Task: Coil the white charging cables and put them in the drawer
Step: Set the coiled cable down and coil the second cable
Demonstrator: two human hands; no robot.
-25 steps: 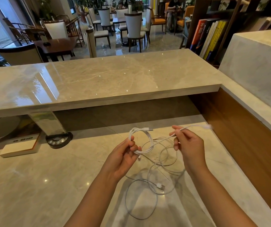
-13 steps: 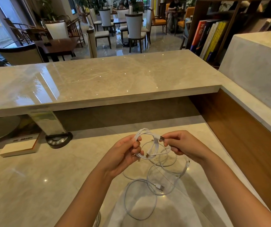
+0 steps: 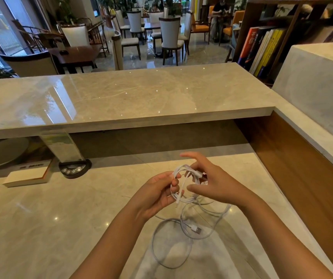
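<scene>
While the left hand (image 3: pixel 157 195) pinches a small white cable coil (image 3: pixel 183 183) above the counter (image 3: pixel 40 218), right hand (image 3: pixel 211 183) beside it, grip loose, fingers spread, touching the coil, loose cable loops (image 3: pixel 171 243) lying below.

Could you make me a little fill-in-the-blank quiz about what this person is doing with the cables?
1. The left hand grips a coil of ____ cable.
2. A second cable lies loose on the ____ desk.
3. That loose cable's USB plug lies ____ the hands, nearer the camera.
4. The round black socket sits to the ____ of the hands.

Missing words: white; marble; below; left
</scene>
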